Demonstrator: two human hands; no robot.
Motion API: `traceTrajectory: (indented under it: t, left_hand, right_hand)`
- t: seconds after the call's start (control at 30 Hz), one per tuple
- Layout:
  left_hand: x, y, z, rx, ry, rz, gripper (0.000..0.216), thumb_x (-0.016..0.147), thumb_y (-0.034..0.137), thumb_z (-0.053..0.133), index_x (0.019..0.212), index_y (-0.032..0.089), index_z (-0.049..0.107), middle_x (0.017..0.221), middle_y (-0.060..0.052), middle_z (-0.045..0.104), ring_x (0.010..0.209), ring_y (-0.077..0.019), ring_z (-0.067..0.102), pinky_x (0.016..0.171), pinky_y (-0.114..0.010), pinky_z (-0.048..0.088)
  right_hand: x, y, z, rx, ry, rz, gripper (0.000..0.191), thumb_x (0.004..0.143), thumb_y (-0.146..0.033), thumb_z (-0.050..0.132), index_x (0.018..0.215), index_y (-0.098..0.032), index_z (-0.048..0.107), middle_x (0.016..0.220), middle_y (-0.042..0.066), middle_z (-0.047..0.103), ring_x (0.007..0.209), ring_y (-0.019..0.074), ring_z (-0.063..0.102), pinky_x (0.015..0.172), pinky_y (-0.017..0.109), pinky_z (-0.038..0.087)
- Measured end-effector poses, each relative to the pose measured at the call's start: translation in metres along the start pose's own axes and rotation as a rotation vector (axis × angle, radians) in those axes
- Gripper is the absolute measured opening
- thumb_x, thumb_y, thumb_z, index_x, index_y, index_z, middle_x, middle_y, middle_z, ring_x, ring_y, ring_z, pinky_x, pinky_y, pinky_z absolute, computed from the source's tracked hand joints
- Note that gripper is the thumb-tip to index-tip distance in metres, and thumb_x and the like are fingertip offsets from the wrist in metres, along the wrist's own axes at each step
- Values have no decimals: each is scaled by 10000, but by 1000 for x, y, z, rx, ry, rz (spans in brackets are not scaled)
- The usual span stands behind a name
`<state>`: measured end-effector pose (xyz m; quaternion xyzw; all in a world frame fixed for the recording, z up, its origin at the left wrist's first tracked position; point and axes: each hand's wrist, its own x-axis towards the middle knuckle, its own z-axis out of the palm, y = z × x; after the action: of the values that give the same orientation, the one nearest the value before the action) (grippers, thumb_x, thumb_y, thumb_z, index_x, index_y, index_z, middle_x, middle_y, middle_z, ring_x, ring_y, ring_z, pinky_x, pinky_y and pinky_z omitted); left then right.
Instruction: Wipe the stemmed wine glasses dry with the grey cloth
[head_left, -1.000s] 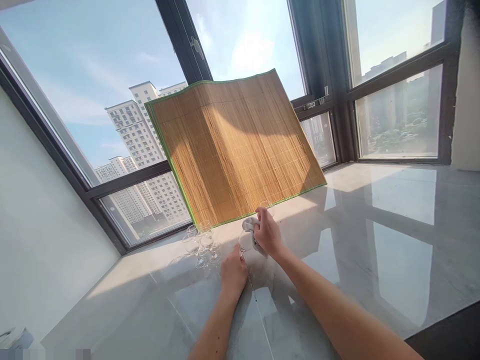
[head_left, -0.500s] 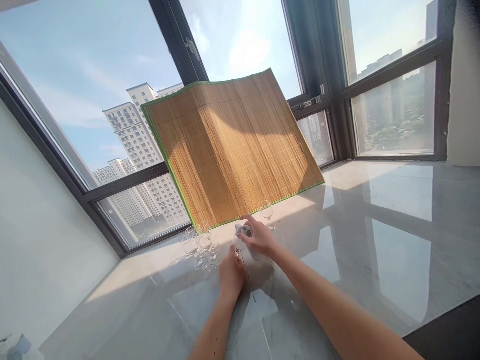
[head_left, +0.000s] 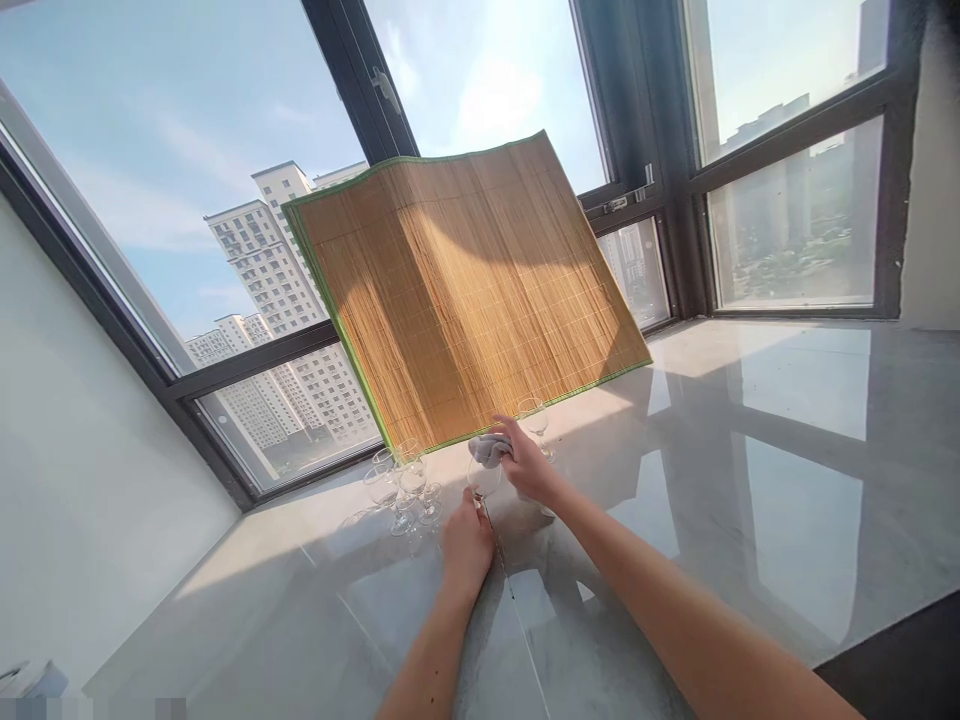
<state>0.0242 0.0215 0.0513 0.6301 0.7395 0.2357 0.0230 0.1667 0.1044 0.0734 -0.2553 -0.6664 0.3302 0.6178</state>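
Note:
My left hand [head_left: 468,535] is closed around the lower part of a clear stemmed glass [head_left: 486,482], which stands upright between my hands. Bunched in the fingers of my right hand [head_left: 529,465] is a grey cloth [head_left: 489,449], held at the rim of that glass. Part of the bowl is covered by the cloth, and my left fingers hide the stem. Several more stemmed glasses [head_left: 409,485] stand grouped to the left of my left hand. Another stemmed glass [head_left: 533,418] stands just behind my right hand.
A bamboo mat [head_left: 472,300] with green edging leans against the dark-framed window [head_left: 660,260] behind the glasses. The glossy grey tiled sill [head_left: 750,480] carries bright reflections. A white wall [head_left: 90,430] borders it on the left, and a white object [head_left: 34,680] lies at the lower left.
My right hand has moved slightly up and right, and more of the grey cloth shows at the glass rim. My left hand keeps its hold low on the glass.

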Motion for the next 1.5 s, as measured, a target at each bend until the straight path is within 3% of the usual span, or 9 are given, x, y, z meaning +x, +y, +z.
traceTrajectory:
  t: [0.1, 0.3, 0.47, 0.57, 0.7, 0.8, 1.07, 1.3, 1.5]
  left_hand:
    - [-1, 0, 0, 26, -10, 20, 441, 961, 207, 330, 1376, 207, 480, 990, -105, 727, 954, -245, 674, 780, -299, 434]
    - [-2, 1, -1, 69, -3, 37, 442, 946, 164, 347, 1364, 213, 483, 980, -98, 727, 927, -229, 676, 741, -283, 419]
    - [-1, 0, 0, 58, -17, 49, 428, 935, 163, 375, 1329, 249, 518, 950, -73, 729, 893, -221, 672, 741, -280, 415]
    - [0, -2, 1, 18, -17, 61, 428, 934, 174, 368, 1321, 268, 524, 937, -59, 729, 881, -223, 668, 734, -284, 414]
    - [0, -3, 2, -1, -9, 55, 419, 939, 199, 367, 1323, 272, 517, 912, -53, 724, 875, -229, 666, 733, -291, 412]
    - [0, -3, 1, 5, -16, 45, 417, 943, 203, 363, 1327, 269, 511, 912, -57, 722, 870, -226, 667, 728, -289, 407]
    - [1, -3, 4, 32, 5, 29, 405, 940, 184, 369, 1321, 232, 497, 933, -76, 726, 897, -229, 673, 726, -282, 399]
    - [0, 0, 2, 76, 3, 36, 272, 932, 195, 386, 1131, 186, 572, 928, -109, 720, 864, -242, 674, 705, -292, 398]
    - [0, 0, 1, 71, 8, 45, 263, 930, 203, 400, 1131, 205, 570, 918, -95, 723, 846, -233, 673, 685, -286, 385]
  right_hand:
    - [0, -3, 0, -22, 39, -27, 670, 692, -101, 447, 1335, -288, 448, 1192, 72, 643, 1017, 217, 589, 898, 401, 452]
    - [3, -12, -8, -244, -91, -24, 517, 651, -40, 448, 1087, -259, 619, 860, 16, 689, 829, 195, 580, 768, 303, 432]
    - [5, -11, -9, 4, -202, 98, 558, 627, -78, 421, 1142, -236, 571, 794, 8, 654, 744, 181, 589, 695, 296, 451]
    - [6, -8, -7, 2, -35, 87, 656, 640, -131, 475, 1287, -242, 459, 962, 36, 626, 816, 183, 584, 711, 305, 465]
    - [7, -6, -9, -276, 152, 172, 668, 703, -251, 581, 1345, -236, 393, 1036, 46, 589, 761, 165, 567, 655, 286, 432]
    - [7, -10, -10, -338, 94, 196, 622, 771, -255, 553, 1364, -241, 364, 1022, 38, 622, 703, 148, 575, 618, 265, 402]
    - [1, -31, -8, -344, -71, 6, 410, 794, -146, 477, 1189, -245, 525, 954, 13, 688, 834, 169, 609, 714, 271, 402]
    - [7, -20, -5, -188, -188, 98, 219, 824, -237, 473, 1008, -203, 588, 597, -38, 562, 582, 148, 510, 575, 262, 366]
    - [12, -5, -4, -180, -40, 269, 485, 761, -230, 562, 1234, -187, 467, 839, 24, 649, 763, 183, 607, 649, 277, 433]
